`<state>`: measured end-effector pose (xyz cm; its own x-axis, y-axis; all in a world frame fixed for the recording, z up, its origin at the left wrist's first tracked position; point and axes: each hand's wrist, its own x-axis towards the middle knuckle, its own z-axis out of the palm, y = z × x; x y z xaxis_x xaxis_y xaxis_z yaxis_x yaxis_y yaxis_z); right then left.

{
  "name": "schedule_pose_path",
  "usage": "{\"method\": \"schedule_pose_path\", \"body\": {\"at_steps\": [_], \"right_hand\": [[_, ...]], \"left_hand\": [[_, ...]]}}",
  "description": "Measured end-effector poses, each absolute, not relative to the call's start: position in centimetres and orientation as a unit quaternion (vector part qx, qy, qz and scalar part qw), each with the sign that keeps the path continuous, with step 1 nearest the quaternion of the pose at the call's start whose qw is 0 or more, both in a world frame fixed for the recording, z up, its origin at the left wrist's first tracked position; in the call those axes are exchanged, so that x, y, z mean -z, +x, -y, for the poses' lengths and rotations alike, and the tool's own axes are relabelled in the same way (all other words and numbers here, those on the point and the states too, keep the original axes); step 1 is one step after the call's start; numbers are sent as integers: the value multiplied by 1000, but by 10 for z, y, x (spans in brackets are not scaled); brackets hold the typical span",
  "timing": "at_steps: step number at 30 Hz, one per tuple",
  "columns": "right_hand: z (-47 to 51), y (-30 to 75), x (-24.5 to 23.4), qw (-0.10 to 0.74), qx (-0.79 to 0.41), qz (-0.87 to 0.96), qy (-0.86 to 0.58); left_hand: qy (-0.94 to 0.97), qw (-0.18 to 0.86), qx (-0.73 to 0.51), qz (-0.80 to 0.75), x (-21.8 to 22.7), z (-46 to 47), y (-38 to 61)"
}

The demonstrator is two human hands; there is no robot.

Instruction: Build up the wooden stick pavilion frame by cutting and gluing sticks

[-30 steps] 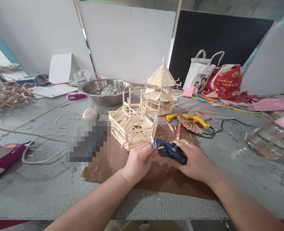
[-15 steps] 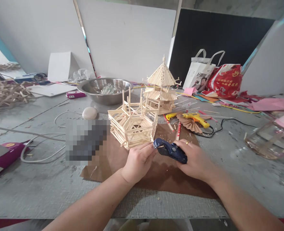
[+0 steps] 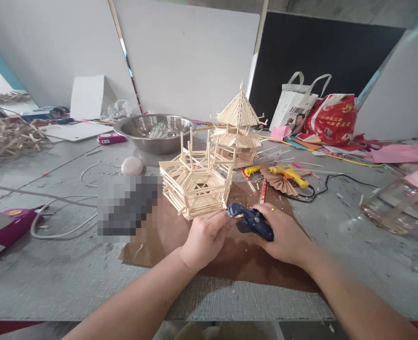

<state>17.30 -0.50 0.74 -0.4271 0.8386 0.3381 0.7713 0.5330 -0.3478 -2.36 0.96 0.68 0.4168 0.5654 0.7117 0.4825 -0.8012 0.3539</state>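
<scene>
My right hand [image 3: 288,231] is closed round a dark blue hand cutter [image 3: 256,223], its head pointing left. A thin wooden stick [image 3: 238,216] lies at the cutter's jaws. My left hand [image 3: 207,238] pinches this stick, and most of it is hidden by the fingers. Just beyond the left hand stands a six-sided frame of wooden sticks [image 3: 198,189], with several upright posts. Behind it on the right is a tiered stick pagoda [image 3: 239,113] with a pointed roof. A brown sheet [image 3: 244,269] lies under the hands and the frame.
A yellow glue gun [image 3: 288,175] rests by a folded paper fan [image 3: 277,182], its black cord trailing right. Further back are a steel basin [image 3: 155,141] and a red bag [image 3: 331,118]. A glass jar [image 3: 386,212] is at right, a purple power strip [image 3: 10,233] at left.
The cutter's dark lower part has swung down from its head, so the wooden stick shows more plainly at the jaws. My hands have barely shifted.
</scene>
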Motion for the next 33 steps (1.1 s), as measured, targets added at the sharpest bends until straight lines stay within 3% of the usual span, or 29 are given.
{"method": "schedule_pose_path", "body": {"at_steps": [33], "right_hand": [[5, 174, -6, 225, -53, 831, -506]], "left_hand": [[846, 102, -421, -310, -4, -10, -23]]}}
